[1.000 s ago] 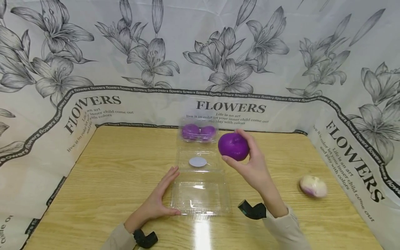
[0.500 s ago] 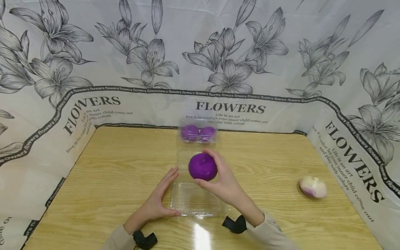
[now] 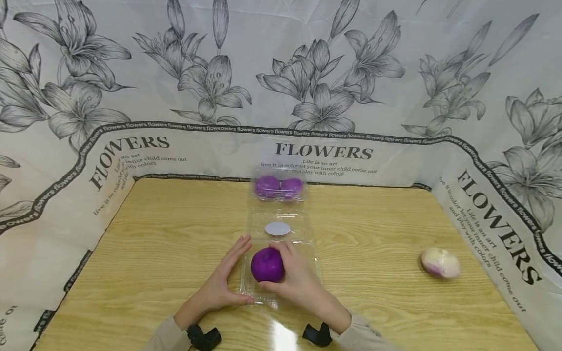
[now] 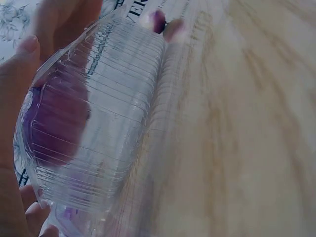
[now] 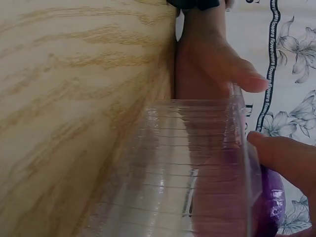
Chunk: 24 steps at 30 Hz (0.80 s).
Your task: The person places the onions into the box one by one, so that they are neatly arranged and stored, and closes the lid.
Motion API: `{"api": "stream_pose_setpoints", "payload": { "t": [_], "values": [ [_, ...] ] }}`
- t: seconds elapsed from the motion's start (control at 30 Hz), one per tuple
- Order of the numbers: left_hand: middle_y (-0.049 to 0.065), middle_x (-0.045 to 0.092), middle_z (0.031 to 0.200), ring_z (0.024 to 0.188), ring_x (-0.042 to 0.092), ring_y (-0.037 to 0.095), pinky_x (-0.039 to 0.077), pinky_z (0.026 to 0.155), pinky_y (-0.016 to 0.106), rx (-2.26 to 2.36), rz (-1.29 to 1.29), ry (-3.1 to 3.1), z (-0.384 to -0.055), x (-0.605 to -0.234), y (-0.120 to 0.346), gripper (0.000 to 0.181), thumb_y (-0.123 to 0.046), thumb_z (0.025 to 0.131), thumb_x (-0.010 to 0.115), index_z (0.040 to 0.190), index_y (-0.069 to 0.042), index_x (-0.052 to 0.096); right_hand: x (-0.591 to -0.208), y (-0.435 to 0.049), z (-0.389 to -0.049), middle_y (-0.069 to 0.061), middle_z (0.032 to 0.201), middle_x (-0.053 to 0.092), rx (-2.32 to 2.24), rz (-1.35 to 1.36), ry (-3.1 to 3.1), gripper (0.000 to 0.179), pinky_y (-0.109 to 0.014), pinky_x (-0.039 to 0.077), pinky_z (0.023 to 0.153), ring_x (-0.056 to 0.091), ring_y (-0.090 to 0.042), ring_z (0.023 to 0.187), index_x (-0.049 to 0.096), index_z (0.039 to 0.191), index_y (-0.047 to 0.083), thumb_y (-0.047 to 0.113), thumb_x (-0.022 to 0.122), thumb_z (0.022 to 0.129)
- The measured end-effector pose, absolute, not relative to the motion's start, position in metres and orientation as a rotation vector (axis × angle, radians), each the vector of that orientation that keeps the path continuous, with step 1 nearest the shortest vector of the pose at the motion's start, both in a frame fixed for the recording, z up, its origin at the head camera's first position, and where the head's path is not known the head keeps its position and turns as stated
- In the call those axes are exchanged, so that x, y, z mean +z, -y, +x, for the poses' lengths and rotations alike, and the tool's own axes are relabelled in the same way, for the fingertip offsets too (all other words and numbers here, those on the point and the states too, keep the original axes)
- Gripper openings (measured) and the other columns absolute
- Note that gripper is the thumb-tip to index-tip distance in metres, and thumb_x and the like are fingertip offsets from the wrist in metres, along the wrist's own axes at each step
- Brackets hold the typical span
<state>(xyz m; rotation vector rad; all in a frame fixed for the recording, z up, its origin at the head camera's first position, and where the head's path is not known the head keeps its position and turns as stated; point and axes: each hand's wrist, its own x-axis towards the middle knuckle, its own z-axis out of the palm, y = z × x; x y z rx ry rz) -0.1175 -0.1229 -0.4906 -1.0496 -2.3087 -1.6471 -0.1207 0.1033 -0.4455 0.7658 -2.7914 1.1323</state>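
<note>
At lower centre, the left hand (image 3: 218,285) spreads fingers and thumb along the clear box (image 3: 311,254), likely light and flexible; steady its rim. Just beyond, the right hand (image 3: 303,285) pinches the purple onion (image 3: 266,265) in or over the box's near half. Expect a firm body, slick skin; grip the sides.

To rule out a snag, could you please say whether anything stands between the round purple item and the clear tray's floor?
Nothing visible does: the right hand holds the round purple item partly inside the clear tray; the left hand is at its left side.
</note>
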Motion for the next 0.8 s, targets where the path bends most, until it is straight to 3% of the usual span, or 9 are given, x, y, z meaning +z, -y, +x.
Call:
{"api": "stream_pose_setpoints", "payload": {
  "t": [0.33, 0.63, 0.8],
  "values": [
    [0.035, 0.022, 0.155, 0.142, 0.012, 0.057, 0.010, 0.120, 0.045, -1.642, -1.060, 2.301, -0.118, -0.491, 0.123, 0.108, -0.021, 0.063, 0.093, 0.146, 0.012, 0.033, -0.460, -0.100, -0.118, -0.018, 0.135, 0.050, 0.951, 0.753, 2.925, 0.083, -0.055, 0.052, 0.095, 0.055, -0.038, 0.120, 0.046, 0.141, 0.002, 0.033, 0.087, 0.075],
    [0.036, 0.022, 0.153, 0.140, 0.013, 0.059, 0.012, 0.115, 0.062, -1.624, -1.082, 2.281, -0.119, -0.489, 0.123, 0.108, -0.024, 0.065, 0.092, 0.148, 0.008, 0.033, -0.456, -0.103, -0.118, -0.020, 0.137, 0.049, 0.992, 0.766, 2.957, 0.088, -0.059, 0.050, 0.095, 0.054, -0.040, 0.121, 0.043, 0.143, 0.001, 0.035, 0.086, 0.075],
    [0.034, 0.021, 0.155, 0.142, 0.011, 0.057, 0.012, 0.110, 0.072, -1.618, -1.076, 2.291, -0.126, -0.507, 0.125, 0.112, -0.029, 0.063, 0.093, 0.149, 0.007, 0.031, -0.449, -0.108, -0.117, -0.023, 0.138, 0.050, 1.001, 0.754, 2.980, 0.088, -0.060, 0.047, 0.099, 0.051, -0.043, 0.124, 0.043, 0.143, -0.001, 0.031, 0.087, 0.074]
  ]
}}
